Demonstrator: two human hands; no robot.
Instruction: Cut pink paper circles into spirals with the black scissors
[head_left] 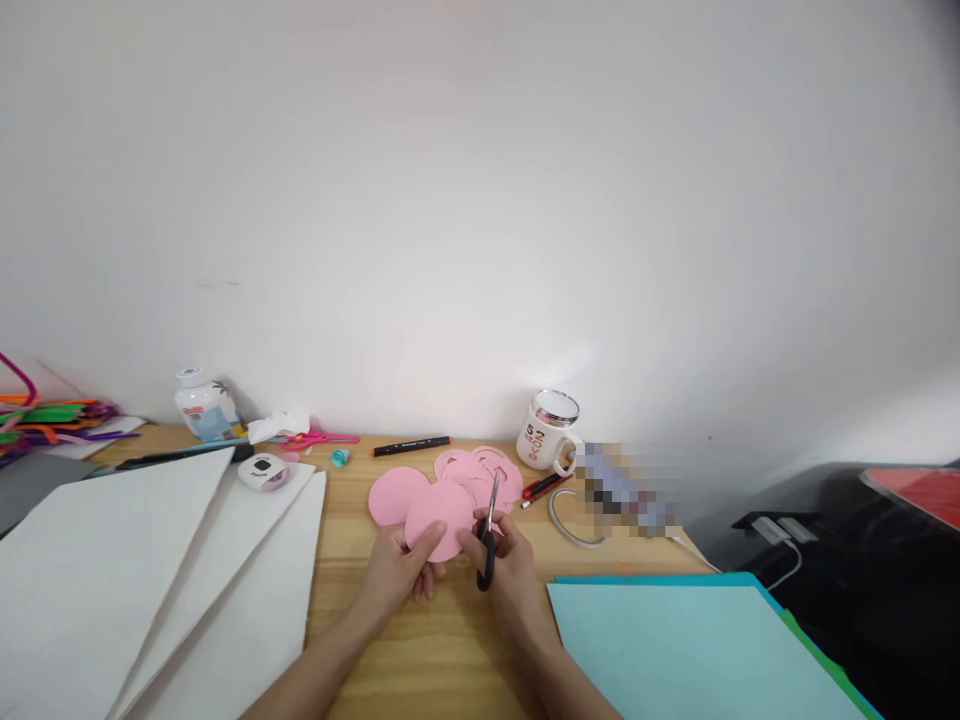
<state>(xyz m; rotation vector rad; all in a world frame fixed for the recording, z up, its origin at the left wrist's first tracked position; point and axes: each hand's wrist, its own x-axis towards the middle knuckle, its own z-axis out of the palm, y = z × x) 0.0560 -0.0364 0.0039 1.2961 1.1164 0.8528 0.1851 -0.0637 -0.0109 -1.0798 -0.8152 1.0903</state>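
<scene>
Over wooden tabletop (352, 640): pink paper disc (442, 510), clamped by fingers of left hand (397, 570); black-handled scissors (490, 557), gripped in right hand (515, 565), just right of disc, pointed toward wall (465, 220).

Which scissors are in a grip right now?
The black-handled scissors, in the right hand; the pink scissors lie on the desk, left of the black marker.

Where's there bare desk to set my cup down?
A bare strip of desk runs between the white sheets and the left hand; another patch lies between the forearms. It's crowded around the mug and pens, and where pink papers overlap.
</scene>
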